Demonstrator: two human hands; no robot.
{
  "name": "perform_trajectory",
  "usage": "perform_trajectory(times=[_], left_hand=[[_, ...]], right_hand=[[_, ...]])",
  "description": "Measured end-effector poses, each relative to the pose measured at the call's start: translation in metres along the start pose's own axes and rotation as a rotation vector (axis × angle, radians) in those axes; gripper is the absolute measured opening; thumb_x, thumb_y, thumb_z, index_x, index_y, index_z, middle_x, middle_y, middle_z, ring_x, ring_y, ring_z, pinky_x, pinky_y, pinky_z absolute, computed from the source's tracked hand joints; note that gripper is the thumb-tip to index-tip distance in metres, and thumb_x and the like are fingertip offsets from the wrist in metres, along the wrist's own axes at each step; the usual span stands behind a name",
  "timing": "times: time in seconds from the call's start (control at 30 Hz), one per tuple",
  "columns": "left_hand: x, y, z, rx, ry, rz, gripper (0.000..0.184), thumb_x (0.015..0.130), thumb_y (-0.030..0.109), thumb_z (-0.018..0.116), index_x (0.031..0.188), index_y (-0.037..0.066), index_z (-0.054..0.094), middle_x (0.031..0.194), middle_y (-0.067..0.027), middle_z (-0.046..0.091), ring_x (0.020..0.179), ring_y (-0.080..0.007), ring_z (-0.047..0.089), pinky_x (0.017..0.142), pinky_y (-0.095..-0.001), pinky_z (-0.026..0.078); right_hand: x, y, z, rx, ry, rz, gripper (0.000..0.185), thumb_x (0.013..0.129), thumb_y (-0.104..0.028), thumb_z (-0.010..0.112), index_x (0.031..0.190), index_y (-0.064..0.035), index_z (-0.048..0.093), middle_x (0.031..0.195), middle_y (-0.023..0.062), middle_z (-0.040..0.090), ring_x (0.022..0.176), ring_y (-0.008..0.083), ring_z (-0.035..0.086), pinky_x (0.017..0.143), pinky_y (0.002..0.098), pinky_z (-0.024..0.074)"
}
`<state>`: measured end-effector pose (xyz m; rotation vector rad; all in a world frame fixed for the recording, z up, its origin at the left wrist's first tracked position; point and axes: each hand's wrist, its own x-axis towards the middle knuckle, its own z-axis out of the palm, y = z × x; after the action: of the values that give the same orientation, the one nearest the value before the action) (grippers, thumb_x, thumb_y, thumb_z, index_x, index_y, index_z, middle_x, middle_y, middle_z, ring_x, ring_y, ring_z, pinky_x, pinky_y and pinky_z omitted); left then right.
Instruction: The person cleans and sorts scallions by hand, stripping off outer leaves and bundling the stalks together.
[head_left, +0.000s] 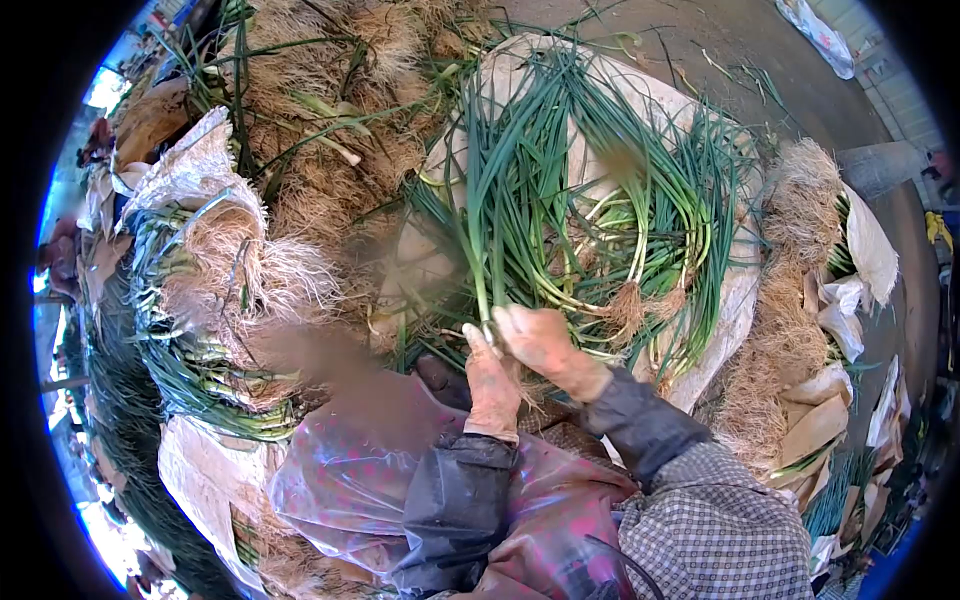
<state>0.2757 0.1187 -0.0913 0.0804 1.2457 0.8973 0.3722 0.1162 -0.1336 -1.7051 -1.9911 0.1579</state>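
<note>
My left hand [492,390] is closed around the lower stem of a green onion [481,270], whose long leaves stretch up and away from me. Right beside it, my right hand [545,345] pinches the same stem a little higher up. The roots hang partly hidden below my fingers. Just beyond my hands, a loose heap of green onions [545,160] lies on a pale sheet [725,345], several with yellowish stems and tan roots [627,308] turned toward me.
Bundled green onions with bushy roots [235,270] stand at the left, partly wrapped in white sacking [195,165]. More root piles [330,110] lie at the upper left, and a row of rooted bundles [785,320] runs along the right. A plastic apron [370,450] covers my lap.
</note>
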Motion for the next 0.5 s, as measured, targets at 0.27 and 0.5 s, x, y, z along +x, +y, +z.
perform_trajectory(times=[0.27, 0.5], left_hand=[[0.006, -0.009, 0.008, 0.343, -0.441, 0.025, 0.036, 0.097, 0.032, 0.051, 0.104, 0.001, 0.068, 0.073, 0.0038, 0.056, 0.064, -0.0054, 0.048, 0.058, -0.0207, 0.039], [0.007, -0.001, -0.003, 0.43, -0.501, 0.313, 0.028, 0.094, 0.025, 0.056, 0.105, 0.0, 0.063, 0.084, -0.0029, 0.058, 0.068, -0.0124, 0.054, 0.061, -0.0273, 0.045]], right_hand=[[-0.045, 0.002, -0.085, 0.818, -0.36, 0.811, 0.031, 0.097, -0.03, 0.052, 0.089, -0.002, 0.061, 0.06, 0.0057, 0.057, 0.045, 0.0143, 0.055, 0.042, 0.0291, 0.0453], [-0.038, 0.002, -0.074, 1.104, -0.609, 0.827, 0.03, 0.098, -0.032, 0.051, 0.092, -0.0042, 0.062, 0.063, 0.0038, 0.06, 0.049, 0.0121, 0.055, 0.044, 0.0276, 0.0426]])
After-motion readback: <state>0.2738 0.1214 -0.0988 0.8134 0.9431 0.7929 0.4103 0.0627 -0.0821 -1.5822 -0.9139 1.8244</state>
